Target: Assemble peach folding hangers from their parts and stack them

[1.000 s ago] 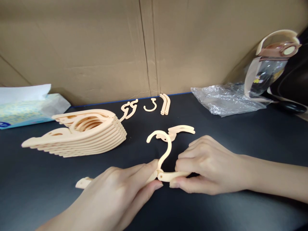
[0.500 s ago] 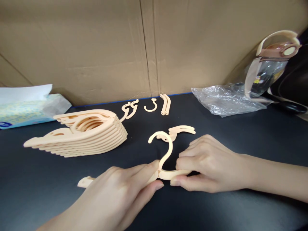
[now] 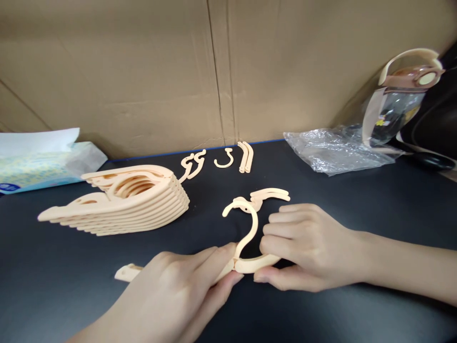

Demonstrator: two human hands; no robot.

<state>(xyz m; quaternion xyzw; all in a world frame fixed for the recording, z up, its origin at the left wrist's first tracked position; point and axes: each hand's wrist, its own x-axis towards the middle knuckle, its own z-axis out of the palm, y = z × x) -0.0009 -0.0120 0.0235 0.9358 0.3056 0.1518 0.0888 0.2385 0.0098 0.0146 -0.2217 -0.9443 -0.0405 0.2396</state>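
A cream plastic folding hanger (image 3: 254, 262) is held between both hands, its curved hook standing up. My left hand (image 3: 174, 286) is closed on the left arm of it near the joint, thumb below. My right hand (image 3: 307, 247) pinches the right arm, fingers curled above and thumb underneath. The left arm's far end sticks out beyond my left hand. Just behind the hook lie loose cream hanger pieces (image 3: 269, 194) on the dark table. A stack of folded cream hangers (image 3: 143, 209) stands to the left.
Near the back edge lie two hook-shaped pieces (image 3: 195, 164), a loose hook (image 3: 224, 164) and two slim arms (image 3: 245, 157). A tissue pack (image 3: 39, 162) sits at left. Crumpled clear plastic (image 3: 332, 152) and a water bottle (image 3: 403, 105) stand at right, before a cardboard wall (image 3: 143, 71).
Both hands keep their hold on the hanger. Its hook has shifted slightly right and down, and the right arm now slopes up a little more toward my right hand.
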